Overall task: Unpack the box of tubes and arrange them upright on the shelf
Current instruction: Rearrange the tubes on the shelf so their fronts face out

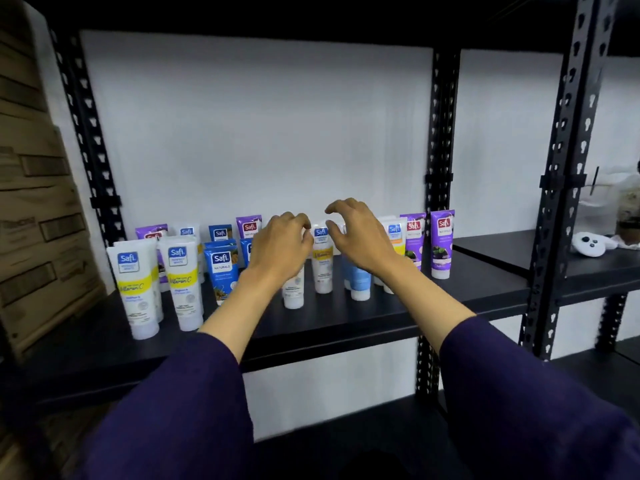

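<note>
Safi tubes (322, 261) standing cap-down in loose rows on black shelf (450, 292). Left hand (282, 249) fingers curled against a white tube (294, 289); grip not confirmable. Right hand (356, 237) fingers apart, hovering, empty. Likely light, soft-walled, easily toppled. Grasp mid-body, gently; avoid squeezing. Steady neighbouring tubes.

Both hands — left hand (281, 244), right hand (356, 233) — hover, fingers curled, over upright tubes (322, 261) on the shelf (450, 292).
</note>
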`<action>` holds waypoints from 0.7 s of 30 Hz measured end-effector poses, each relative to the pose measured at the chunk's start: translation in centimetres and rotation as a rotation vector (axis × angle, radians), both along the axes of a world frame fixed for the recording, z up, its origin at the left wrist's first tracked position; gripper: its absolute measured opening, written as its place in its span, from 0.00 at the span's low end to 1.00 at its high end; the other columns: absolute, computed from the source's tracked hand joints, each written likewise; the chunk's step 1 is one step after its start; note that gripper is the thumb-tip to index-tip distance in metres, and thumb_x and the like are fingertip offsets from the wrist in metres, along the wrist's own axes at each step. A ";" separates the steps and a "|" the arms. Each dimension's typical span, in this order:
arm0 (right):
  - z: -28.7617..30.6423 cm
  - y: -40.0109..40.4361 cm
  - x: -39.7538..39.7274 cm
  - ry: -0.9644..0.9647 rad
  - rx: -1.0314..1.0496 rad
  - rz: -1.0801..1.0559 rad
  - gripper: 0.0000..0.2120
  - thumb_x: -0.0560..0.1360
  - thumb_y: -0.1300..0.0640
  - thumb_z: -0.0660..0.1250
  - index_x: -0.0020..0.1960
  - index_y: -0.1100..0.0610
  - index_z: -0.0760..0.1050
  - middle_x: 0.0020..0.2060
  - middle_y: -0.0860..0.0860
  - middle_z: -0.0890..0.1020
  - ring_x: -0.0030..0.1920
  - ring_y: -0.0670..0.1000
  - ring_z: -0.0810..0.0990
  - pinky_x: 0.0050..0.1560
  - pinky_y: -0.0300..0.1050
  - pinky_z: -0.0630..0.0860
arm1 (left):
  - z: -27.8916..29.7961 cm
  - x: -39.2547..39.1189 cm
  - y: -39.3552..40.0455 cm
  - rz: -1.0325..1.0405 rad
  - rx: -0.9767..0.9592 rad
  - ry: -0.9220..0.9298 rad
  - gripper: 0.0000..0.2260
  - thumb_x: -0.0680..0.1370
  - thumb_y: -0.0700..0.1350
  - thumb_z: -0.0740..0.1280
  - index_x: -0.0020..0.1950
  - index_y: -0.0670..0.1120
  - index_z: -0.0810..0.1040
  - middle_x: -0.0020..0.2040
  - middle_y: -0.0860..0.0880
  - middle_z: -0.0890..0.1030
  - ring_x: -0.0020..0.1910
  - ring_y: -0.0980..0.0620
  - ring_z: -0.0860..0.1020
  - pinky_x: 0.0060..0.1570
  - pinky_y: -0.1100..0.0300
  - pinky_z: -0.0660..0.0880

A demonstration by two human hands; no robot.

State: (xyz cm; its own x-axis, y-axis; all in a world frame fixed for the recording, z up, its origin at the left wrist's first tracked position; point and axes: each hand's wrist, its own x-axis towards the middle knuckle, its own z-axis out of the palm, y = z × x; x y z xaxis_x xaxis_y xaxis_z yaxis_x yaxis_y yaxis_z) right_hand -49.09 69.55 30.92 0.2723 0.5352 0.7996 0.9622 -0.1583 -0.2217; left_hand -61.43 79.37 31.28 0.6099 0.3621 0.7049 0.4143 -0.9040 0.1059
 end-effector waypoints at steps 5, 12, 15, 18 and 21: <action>4.7 5.7 -1.3 -0.001 -0.253 0.109 0.19 0.79 0.53 0.61 0.69 0.57 0.69 0.66 0.56 0.74 0.66 0.57 0.70 0.64 0.51 0.70 | 5.7 -4.1 6.6 0.154 -0.107 0.074 0.14 0.79 0.47 0.61 0.63 0.49 0.76 0.63 0.47 0.77 0.61 0.44 0.74 0.55 0.52 0.71; 7.9 14.5 -0.2 -0.046 -0.550 0.173 0.22 0.79 0.52 0.62 0.71 0.55 0.66 0.70 0.55 0.70 0.69 0.55 0.68 0.68 0.50 0.67 | 9.4 -5.2 16.0 0.109 -0.260 0.290 0.14 0.79 0.44 0.63 0.64 0.46 0.76 0.64 0.46 0.77 0.63 0.48 0.74 0.60 0.60 0.68; 8.3 18.2 0.7 -0.086 -0.656 0.186 0.23 0.79 0.52 0.63 0.72 0.55 0.65 0.69 0.55 0.70 0.68 0.54 0.69 0.65 0.48 0.68 | 9.7 -3.8 19.6 0.106 -0.267 0.425 0.15 0.79 0.45 0.64 0.66 0.48 0.75 0.65 0.47 0.75 0.62 0.50 0.74 0.60 0.60 0.68; 8.5 21.9 1.7 -0.128 -0.751 0.202 0.23 0.79 0.51 0.63 0.72 0.54 0.64 0.69 0.55 0.70 0.67 0.54 0.70 0.63 0.48 0.69 | 9.8 -2.0 22.8 0.090 -0.249 0.504 0.15 0.79 0.44 0.64 0.67 0.48 0.74 0.65 0.47 0.75 0.62 0.50 0.75 0.60 0.60 0.69; 8.5 24.9 2.6 -0.167 -0.839 0.194 0.23 0.79 0.52 0.63 0.73 0.54 0.63 0.68 0.56 0.70 0.65 0.54 0.71 0.59 0.45 0.70 | 9.1 0.1 25.5 0.092 -0.249 0.616 0.17 0.79 0.43 0.65 0.68 0.48 0.73 0.66 0.47 0.75 0.62 0.50 0.75 0.61 0.60 0.70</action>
